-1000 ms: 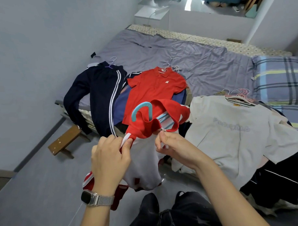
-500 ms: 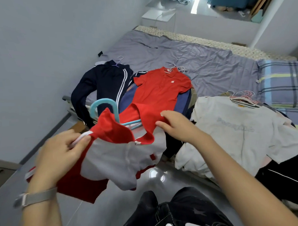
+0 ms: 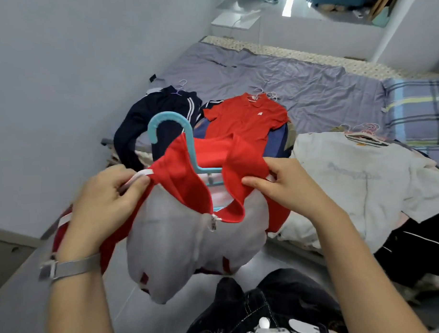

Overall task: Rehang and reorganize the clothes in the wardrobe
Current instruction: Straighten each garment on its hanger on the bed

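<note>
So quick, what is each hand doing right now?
Left hand: holding the red and white zip-up jacket by its shoulder.
Right hand: fingers pinching the jacket's other shoulder.

Single head view, looking forward and down, close on both hands, bed (image 3: pixel 298 89) beyond; no second view.

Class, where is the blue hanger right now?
Centre of the head view: the blue hanger sits inside the red jacket held between both hands, its hook rising before the navy jacket.
</note>
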